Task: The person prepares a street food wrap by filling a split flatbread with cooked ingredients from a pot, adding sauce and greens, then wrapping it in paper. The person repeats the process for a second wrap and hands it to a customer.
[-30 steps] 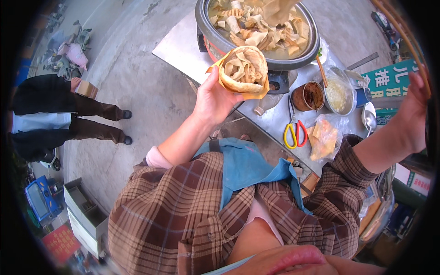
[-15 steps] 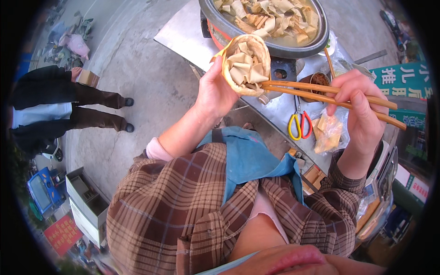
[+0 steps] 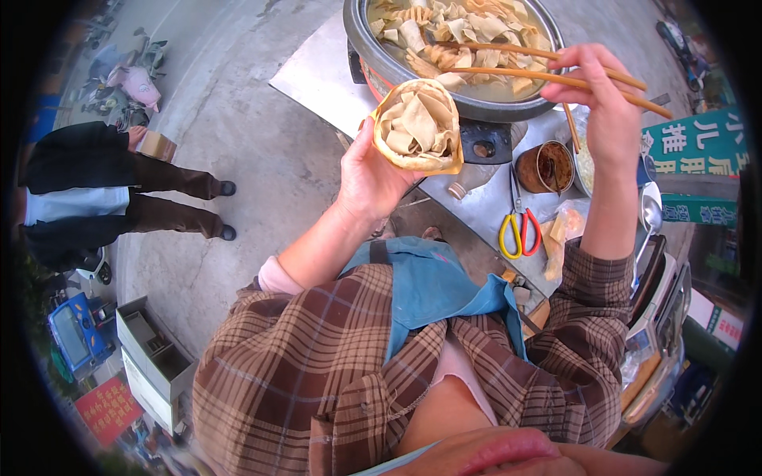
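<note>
My left hand is wrapped round an open-topped flatbread pocket, which is packed with folded sheets of pale tofu skin. A strip of yellow wrapping shows along its edge. Between the fingers of my right hand is a pair of long wooden chopsticks. Their tips reach into the wide pot, among tofu skin pieces in cloudy broth. Whether the tips pinch a piece I cannot tell. The pocket is close to the pot's near rim, apart from the chopsticks.
On the metal table are a tin of dark red sauce, scissors with yellow and red handles, a clear bottle and a plastic bag. Off to the left, a person holds a cardboard box.
The chopsticks have moved from the pocket's rim up and away into the pot, along with my right hand. My left hand has lowered the pocket slightly and tilted it.
</note>
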`<state>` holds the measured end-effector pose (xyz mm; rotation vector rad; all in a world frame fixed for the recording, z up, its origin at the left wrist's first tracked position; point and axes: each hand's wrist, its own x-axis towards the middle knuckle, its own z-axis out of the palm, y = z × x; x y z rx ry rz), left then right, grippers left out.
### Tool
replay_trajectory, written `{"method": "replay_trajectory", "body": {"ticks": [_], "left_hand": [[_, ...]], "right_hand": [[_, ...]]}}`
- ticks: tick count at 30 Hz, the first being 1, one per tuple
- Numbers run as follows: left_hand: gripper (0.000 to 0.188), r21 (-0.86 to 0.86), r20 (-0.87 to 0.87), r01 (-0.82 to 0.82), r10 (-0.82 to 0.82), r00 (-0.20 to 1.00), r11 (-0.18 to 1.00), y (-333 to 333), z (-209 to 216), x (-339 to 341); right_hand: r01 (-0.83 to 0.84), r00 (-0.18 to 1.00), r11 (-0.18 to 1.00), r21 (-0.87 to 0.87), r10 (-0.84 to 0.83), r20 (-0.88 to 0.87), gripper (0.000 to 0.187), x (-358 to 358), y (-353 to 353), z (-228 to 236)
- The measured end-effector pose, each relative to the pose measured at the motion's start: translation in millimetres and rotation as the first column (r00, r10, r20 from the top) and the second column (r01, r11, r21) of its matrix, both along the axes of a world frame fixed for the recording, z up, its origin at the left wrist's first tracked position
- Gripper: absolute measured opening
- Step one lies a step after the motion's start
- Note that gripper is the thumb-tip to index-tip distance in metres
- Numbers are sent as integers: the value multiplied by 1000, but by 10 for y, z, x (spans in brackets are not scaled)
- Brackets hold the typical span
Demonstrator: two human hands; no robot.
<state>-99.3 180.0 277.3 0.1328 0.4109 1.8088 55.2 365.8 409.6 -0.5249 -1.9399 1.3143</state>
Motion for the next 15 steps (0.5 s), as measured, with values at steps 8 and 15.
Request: {"method": "replay_trajectory", "body": {"ticks": [8,15], "left_hand": [[61,5,-15,-20,20,1000,1000,3,3,14],[60,-27,-14,-59,58,998,998,0,25,6]], "right_hand": [[107,948,994,-36,-113,-298,33,327,164,114],[82,911,997,10,-71,-407,35,494,193,320]]}}
